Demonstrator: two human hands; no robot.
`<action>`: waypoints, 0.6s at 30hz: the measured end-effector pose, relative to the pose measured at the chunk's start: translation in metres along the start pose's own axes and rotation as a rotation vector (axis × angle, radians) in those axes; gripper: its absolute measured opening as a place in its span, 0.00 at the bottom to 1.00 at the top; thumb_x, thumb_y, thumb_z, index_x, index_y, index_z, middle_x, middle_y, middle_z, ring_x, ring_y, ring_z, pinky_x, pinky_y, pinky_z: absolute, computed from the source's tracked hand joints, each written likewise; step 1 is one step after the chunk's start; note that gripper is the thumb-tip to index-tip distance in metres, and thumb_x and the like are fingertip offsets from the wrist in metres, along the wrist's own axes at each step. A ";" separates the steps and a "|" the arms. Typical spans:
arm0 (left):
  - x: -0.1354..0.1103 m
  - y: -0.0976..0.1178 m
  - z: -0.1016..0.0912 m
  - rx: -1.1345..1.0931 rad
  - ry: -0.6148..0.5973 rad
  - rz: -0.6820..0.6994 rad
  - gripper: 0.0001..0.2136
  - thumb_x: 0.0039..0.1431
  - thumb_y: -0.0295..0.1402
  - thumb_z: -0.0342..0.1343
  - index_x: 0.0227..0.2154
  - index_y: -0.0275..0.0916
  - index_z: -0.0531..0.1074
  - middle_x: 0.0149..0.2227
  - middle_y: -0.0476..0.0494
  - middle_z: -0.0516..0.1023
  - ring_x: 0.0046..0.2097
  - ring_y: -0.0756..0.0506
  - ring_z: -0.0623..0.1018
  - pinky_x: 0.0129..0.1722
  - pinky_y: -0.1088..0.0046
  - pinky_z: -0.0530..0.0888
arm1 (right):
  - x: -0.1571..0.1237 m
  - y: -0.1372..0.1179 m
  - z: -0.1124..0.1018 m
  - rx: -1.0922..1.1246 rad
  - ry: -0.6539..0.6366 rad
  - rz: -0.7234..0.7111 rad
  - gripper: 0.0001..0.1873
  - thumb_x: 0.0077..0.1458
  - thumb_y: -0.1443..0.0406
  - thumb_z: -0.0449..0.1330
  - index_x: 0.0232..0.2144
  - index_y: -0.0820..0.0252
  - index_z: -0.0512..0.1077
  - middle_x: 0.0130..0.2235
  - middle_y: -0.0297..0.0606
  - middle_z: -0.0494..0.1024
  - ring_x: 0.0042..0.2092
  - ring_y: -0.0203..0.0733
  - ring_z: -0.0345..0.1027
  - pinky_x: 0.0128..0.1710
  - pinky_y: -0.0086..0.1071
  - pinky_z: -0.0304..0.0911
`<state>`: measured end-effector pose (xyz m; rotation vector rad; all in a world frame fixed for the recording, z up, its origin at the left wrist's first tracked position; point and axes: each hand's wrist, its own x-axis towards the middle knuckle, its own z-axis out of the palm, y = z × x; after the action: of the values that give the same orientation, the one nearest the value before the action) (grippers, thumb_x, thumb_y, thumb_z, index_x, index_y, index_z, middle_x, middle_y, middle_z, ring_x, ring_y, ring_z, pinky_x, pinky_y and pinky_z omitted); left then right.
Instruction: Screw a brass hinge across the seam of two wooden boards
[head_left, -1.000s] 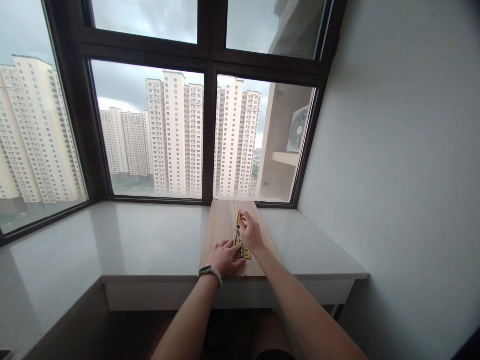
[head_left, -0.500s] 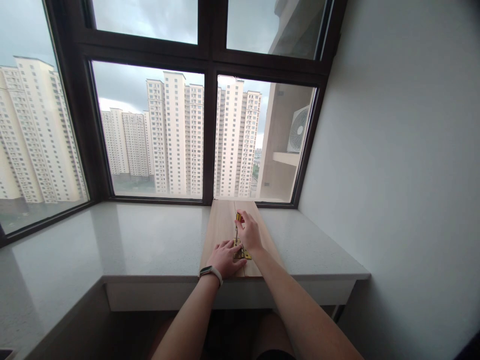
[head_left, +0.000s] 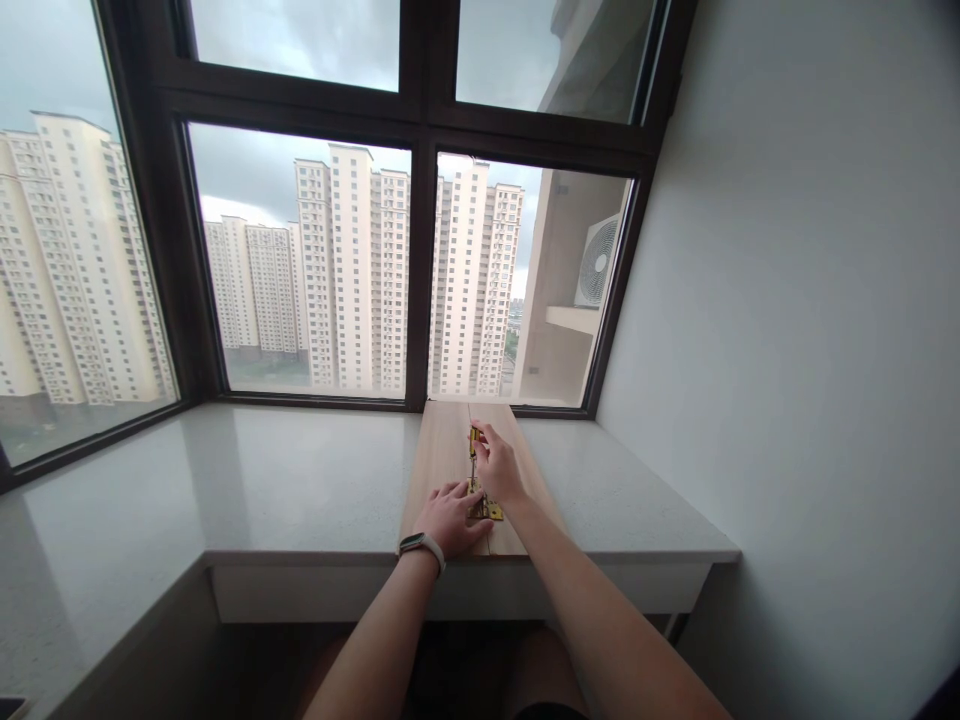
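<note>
My right hand (head_left: 498,465) is closed round the yellow and black handle of a screwdriver (head_left: 474,443), held upright with its shaft pointing down. The tip meets the upper part of a brass-coloured hinge (head_left: 495,511), which lies on a pale wooden board (head_left: 439,450). A dark seam runs lengthwise along the board. My left hand (head_left: 450,520) lies over the left side of the hinge with fingers stretched out, pressing on it and the wood. It covers part of the hinge, so any screw under the tip cannot be made out.
The board rests on a white stone windowsill (head_left: 315,480), its near end at the sill's front edge. A dark-framed window (head_left: 420,250) stands behind, and a white wall (head_left: 757,300) rises on the right.
Fingers of my right hand have shifted on the screwdriver handle, and more of the handle now shows. My left hand and the hinge stay in place.
</note>
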<state>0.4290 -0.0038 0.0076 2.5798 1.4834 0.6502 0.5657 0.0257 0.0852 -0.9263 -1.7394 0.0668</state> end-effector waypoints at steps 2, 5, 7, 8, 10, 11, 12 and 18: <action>0.000 0.000 0.000 -0.001 -0.006 0.000 0.30 0.60 0.62 0.47 0.61 0.57 0.67 0.66 0.46 0.64 0.67 0.35 0.60 0.63 0.50 0.60 | 0.000 0.000 -0.002 0.024 -0.011 0.022 0.19 0.66 0.66 0.50 0.56 0.52 0.69 0.53 0.41 0.78 0.50 0.43 0.74 0.52 0.38 0.70; 0.000 0.000 0.000 -0.004 -0.010 -0.008 0.30 0.60 0.62 0.47 0.61 0.57 0.66 0.67 0.47 0.64 0.68 0.35 0.59 0.63 0.49 0.60 | 0.001 0.002 -0.003 0.027 0.000 0.034 0.18 0.65 0.66 0.50 0.55 0.53 0.70 0.50 0.40 0.79 0.47 0.43 0.75 0.50 0.38 0.71; 0.000 0.000 0.000 -0.004 -0.008 -0.011 0.30 0.59 0.62 0.47 0.62 0.57 0.66 0.67 0.47 0.64 0.68 0.35 0.59 0.63 0.49 0.60 | 0.001 0.004 -0.004 0.015 0.017 0.022 0.18 0.64 0.67 0.51 0.54 0.53 0.71 0.50 0.41 0.79 0.48 0.44 0.74 0.51 0.39 0.70; 0.000 0.001 0.000 -0.002 -0.009 -0.012 0.30 0.59 0.62 0.48 0.62 0.57 0.66 0.67 0.47 0.64 0.68 0.35 0.60 0.63 0.50 0.60 | 0.002 0.006 -0.004 0.005 0.026 0.015 0.18 0.64 0.67 0.51 0.54 0.53 0.71 0.49 0.41 0.78 0.48 0.44 0.74 0.51 0.39 0.70; 0.000 0.001 -0.001 0.003 -0.013 -0.015 0.30 0.59 0.61 0.48 0.61 0.57 0.66 0.67 0.47 0.64 0.68 0.35 0.60 0.64 0.50 0.60 | 0.002 0.008 -0.003 -0.022 0.041 0.013 0.17 0.64 0.67 0.52 0.52 0.53 0.72 0.48 0.41 0.78 0.47 0.44 0.73 0.50 0.39 0.69; 0.000 0.001 -0.001 0.005 -0.014 -0.016 0.30 0.59 0.61 0.48 0.62 0.57 0.66 0.67 0.47 0.63 0.68 0.35 0.60 0.64 0.50 0.60 | 0.002 0.010 -0.003 -0.038 0.047 0.017 0.17 0.63 0.66 0.52 0.52 0.54 0.72 0.47 0.42 0.78 0.47 0.44 0.73 0.50 0.39 0.69; 0.000 0.002 -0.001 0.007 -0.017 -0.019 0.31 0.59 0.61 0.48 0.62 0.56 0.66 0.67 0.47 0.63 0.68 0.35 0.59 0.64 0.50 0.59 | 0.002 0.011 -0.003 -0.054 0.051 0.021 0.16 0.63 0.66 0.53 0.52 0.54 0.72 0.45 0.42 0.78 0.46 0.44 0.73 0.49 0.39 0.69; 0.000 0.002 -0.001 0.008 -0.028 -0.024 0.31 0.60 0.62 0.47 0.63 0.57 0.65 0.67 0.47 0.63 0.68 0.34 0.59 0.63 0.49 0.60 | 0.003 0.008 -0.003 -0.119 0.060 0.015 0.14 0.63 0.64 0.55 0.50 0.55 0.73 0.43 0.42 0.76 0.43 0.44 0.72 0.48 0.38 0.69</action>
<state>0.4298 -0.0048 0.0093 2.5624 1.5090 0.6045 0.5727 0.0318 0.0845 -1.0180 -1.6956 -0.0546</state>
